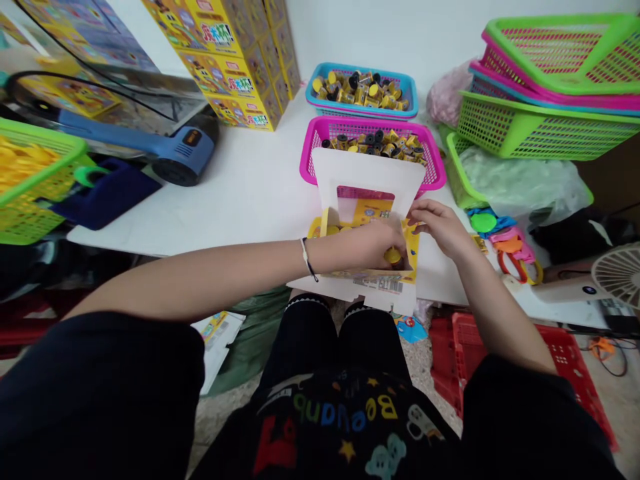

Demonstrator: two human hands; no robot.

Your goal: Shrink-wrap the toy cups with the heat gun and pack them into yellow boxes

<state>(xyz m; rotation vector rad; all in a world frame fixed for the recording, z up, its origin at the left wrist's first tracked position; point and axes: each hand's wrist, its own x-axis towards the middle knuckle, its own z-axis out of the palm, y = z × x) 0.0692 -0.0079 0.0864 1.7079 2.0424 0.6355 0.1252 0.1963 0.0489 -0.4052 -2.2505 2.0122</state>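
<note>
An open yellow-and-white cardboard box (367, 275) rests at the table's front edge, its white lid panel (370, 167) with a cut-out window standing up at the back. My left hand (377, 241) reaches into it with curled fingers around a small yellow-capped cup (393, 255); some fingertips are hidden. More yellow round tops (333, 230) show inside the box, left of that hand. At the box's right side, my right hand (440, 223) pinches the upper edge with its fingertips.
Behind the box, a pink basket (310, 157) and a blue basket (411, 87) hold small yellow-and-black pieces. Stacked yellow boxes (235, 73) and a blue tool (183, 150) lie left. Green and pink baskets (540, 127) and a fan (617, 273) are right. Red crates (465, 360) sit below.
</note>
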